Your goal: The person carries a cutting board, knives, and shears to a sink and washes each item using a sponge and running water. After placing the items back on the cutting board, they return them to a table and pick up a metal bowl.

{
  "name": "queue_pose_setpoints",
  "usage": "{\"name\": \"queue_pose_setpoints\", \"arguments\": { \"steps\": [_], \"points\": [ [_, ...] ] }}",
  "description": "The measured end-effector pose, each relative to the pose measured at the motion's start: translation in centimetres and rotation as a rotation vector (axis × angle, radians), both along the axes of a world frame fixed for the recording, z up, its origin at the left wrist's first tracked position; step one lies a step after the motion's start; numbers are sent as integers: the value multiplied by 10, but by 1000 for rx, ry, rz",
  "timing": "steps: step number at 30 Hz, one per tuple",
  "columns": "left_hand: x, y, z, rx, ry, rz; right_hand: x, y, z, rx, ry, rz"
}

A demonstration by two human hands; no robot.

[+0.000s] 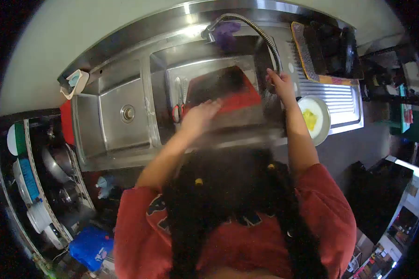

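In the right sink basin [163, 69] lies a flat rectangular board [244, 100], red along its near and right edges and dark across the middle. My left hand [202, 115] rests on its near-left part with the fingers stretched out, slightly blurred. My right hand [280, 84] is raised at the basin's right side, its fingers closed around the lower end of the flexible metal faucet hose [265, 36]. Left of the board are red-handled scissors [176, 113], next to a long serrated metal utensil [185, 88]. Whether water is flowing cannot be made out.
A second basin [121, 97] with a drain lies to the left. A purple cloth [226, 35] hangs by the faucet base. On the right, a white pan [319, 132] holds something yellow, beside the ridged drainboard [342, 100]. Shelves with pots [58, 162] stand at left.
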State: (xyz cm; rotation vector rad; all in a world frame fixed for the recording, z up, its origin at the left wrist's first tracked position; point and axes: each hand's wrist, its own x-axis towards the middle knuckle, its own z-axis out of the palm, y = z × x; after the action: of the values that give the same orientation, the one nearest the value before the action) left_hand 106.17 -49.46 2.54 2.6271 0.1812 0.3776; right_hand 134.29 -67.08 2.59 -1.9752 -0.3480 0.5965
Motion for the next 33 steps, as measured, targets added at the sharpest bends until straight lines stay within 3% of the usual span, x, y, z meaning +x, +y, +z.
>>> {"name": "queue_pose_setpoints", "arguments": {
  "steps": [2,4,8,10,13,16,21,24,27,29,30,32,33],
  "points": [
    [7,-16,-14,117,354,-266,-1,-1,0,42,71,-6],
    [6,-26,-43,145,261,-272,-11,6,8,86,145,-15],
    [8,-27,-67,109,186,-289,-54,5,15,33,135,231],
    [6,-28,-62,153,227,-237,-71,9,16,-1,124,485],
    [-3,-26,-77,213,253,-147,-83,16,54,-154,-39,529],
    [-19,-19,-100,210,256,-103,-74,18,46,-367,-46,505],
    [-41,-12,-134,245,209,-45,-88,35,21,-302,-151,548],
    [-45,-9,-143,131,36,-33,-109,55,2,-149,-77,616],
    [-37,-12,-104,106,96,-21,-144,76,26,-43,99,617],
    [-33,-6,-95,-15,378,-140,-159,84,41,-6,225,581],
    [-34,-7,-101,-18,374,-135,-163,87,44,-40,219,576],
    [-36,-9,-113,-309,98,-26,-167,91,41,-78,208,573],
    [-37,-7,-112,-310,91,-23,-168,91,31,-48,279,536]
  ]
}}
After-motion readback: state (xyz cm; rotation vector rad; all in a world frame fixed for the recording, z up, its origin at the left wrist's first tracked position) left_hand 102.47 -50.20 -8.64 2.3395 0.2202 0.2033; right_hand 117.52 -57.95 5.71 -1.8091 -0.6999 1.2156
